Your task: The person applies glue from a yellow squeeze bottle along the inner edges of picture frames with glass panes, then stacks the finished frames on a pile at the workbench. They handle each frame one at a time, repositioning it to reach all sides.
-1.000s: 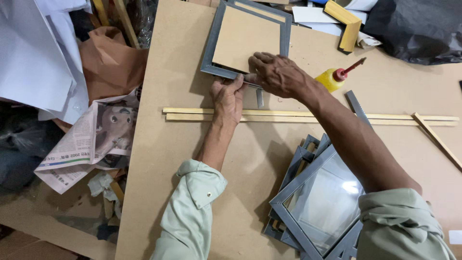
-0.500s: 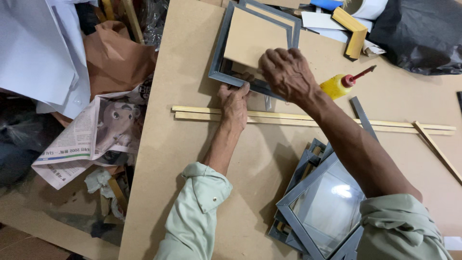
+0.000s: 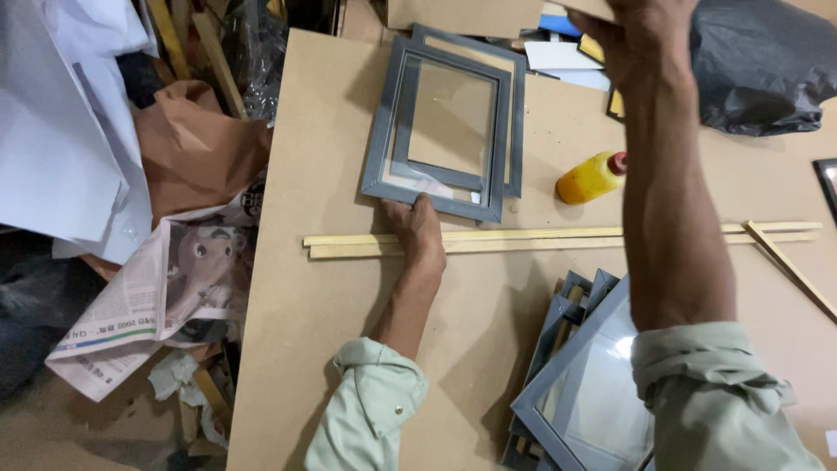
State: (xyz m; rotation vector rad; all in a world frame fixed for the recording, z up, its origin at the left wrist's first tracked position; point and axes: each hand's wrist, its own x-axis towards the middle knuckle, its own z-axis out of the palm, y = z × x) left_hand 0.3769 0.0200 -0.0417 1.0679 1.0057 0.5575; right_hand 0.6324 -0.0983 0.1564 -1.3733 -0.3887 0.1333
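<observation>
Now our left hand (image 3: 417, 228) lies flat with its fingers spread, pressing on the near rail of the grey frame (image 3: 436, 122) that rests on the desk (image 3: 314, 305), the fingertips just over the frame's lower edge. Glass sits in the frame, and a second frame (image 3: 514, 105) lies under it, shifted toward the far right. Our right hand (image 3: 641, 39) is raised near the top of the view, closed on the edge of a brown board (image 3: 466, 13) held clear above the frame (how the fingers grip it we cannot tell, since the hand is cut off by the edge of the view).

To do this well, we judge that the left hand should keep even downward pressure on the rail alone, away from the glass, so the frame neither slides on the smooth desk nor rocks on the frame below. We would keep the board level and well above the glass, since a dipped corner could scratch or crack the pane.

Just beside our left hand, two thin wooden strips (image 3: 558, 237) run across the desk, touching the wrist side of the hand; we should mind not to nudge them. A yellow bottle (image 3: 593, 177) lies on its side near the frame's right corner, and a stack of grey frames (image 3: 575, 384) sits near our right sleeve. Crumpled newspaper (image 3: 148, 305) lies off the desk's left edge
</observation>
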